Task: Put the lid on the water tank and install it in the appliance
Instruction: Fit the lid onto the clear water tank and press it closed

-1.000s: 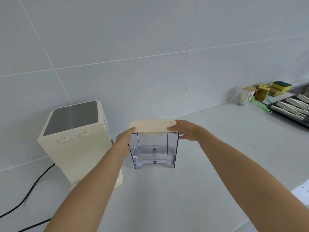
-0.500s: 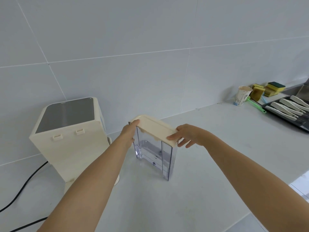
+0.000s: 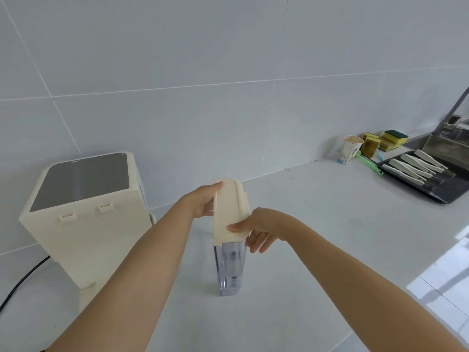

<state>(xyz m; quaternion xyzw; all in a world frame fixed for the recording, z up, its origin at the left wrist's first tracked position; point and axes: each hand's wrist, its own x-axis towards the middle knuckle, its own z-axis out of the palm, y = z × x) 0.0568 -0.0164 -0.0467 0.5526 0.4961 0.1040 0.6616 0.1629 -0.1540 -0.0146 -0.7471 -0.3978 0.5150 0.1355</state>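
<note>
A clear plastic water tank point(image 3: 229, 268) stands upright on the white counter, its narrow end turned toward me. A cream lid point(image 3: 228, 212) sits on top of it. My left hand point(image 3: 203, 201) grips the far end of the lid and tank. My right hand point(image 3: 258, 228) has its thumb on the near end of the lid, with the other fingers spread loosely at the tank's right side. The cream appliance point(image 3: 86, 214), a box with a dark grey top and two small tabs on its near face, stands to the left of the tank, apart from it.
A black power cable point(image 3: 20, 283) runs from the appliance off the left edge. At the far right stand a paper cup point(image 3: 351, 149), yellow sponges point(image 3: 383, 142), a green brush point(image 3: 369, 162) and a dark tray point(image 3: 431, 194) of white-handled utensils beside a sink.
The tank with its lid has been turned about a quarter turn, from broad side facing me to narrow end facing me. Both hands stayed on the lid ends; the view shifted slightly.
</note>
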